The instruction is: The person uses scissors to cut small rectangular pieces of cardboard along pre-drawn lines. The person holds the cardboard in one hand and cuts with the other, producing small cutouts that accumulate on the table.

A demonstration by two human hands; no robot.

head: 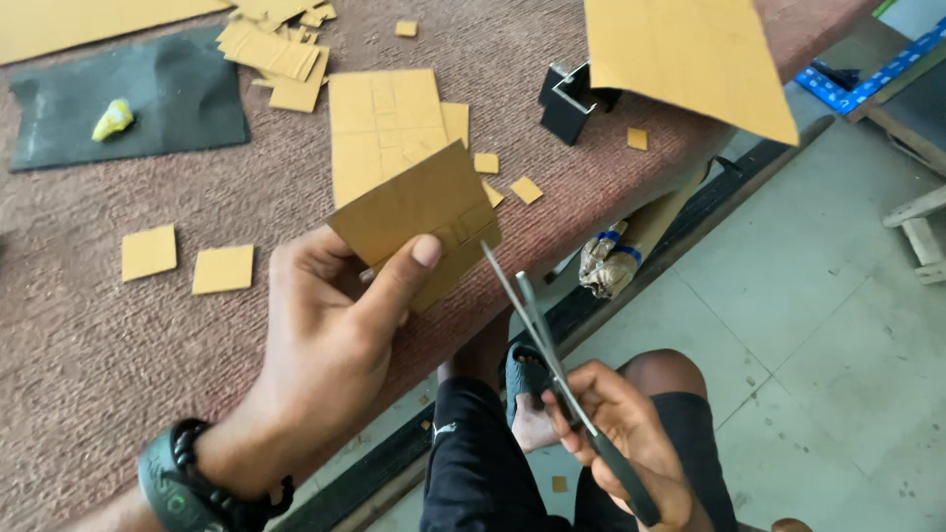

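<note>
My left hand (330, 340) pinches a tan cardboard piece (414, 212) with pencil grid lines, thumb on top near its lower edge, holding it tilted above the table's edge. My right hand (621, 433) grips a pair of scissors (537, 325) by the handles, over my knees. The blades are parted and their tips reach the right lower edge of the cardboard piece. I wear a dark wristband (182, 483) on the left wrist.
A brownish carpeted table (118, 365) carries a larger marked cardboard sheet (384, 123), several small cut squares (222, 268), a stack of strips (271, 49), a dark mat (148, 99) with a yellow lump, a black bracket (567, 103). A big cardboard sheet (690, 54) overhangs the edge. Tiled floor to the right.
</note>
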